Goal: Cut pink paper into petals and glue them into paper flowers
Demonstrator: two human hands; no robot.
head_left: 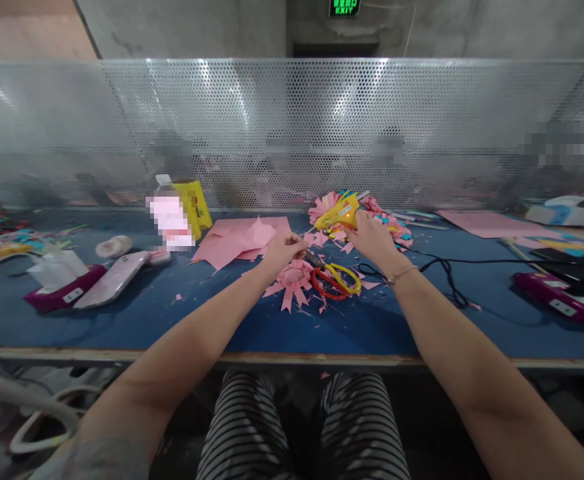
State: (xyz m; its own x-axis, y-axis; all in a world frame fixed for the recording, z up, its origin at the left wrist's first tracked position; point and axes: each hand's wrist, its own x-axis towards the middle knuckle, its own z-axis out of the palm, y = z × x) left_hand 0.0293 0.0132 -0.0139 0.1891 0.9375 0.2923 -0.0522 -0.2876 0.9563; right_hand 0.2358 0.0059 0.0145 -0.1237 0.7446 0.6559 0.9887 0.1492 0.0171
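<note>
My right hand (369, 235) is wrapped round a yellow hot glue gun (339, 215), whose nozzle points left and down toward my other hand. My left hand (286, 248) has thumb and fingers pinched together; what they hold, if anything, is too small to make out. Just below it lies a pink paper rosette (295, 275) with cut strips spreading from it. Scissors with red and yellow handles (336, 281) rest beside the rosette on its right, blades toward my left hand. Pink paper scraps (322, 239) are scattered between my hands.
Pink paper sheets (242, 239) lie behind my left hand. Colourful paper flowers (392, 225) stand behind the glue gun, and its black cord (447, 267) runs right. A phone (115, 280) leans on a purple tissue box (62, 290) at left. A perforated metal screen (272, 120) closes the back.
</note>
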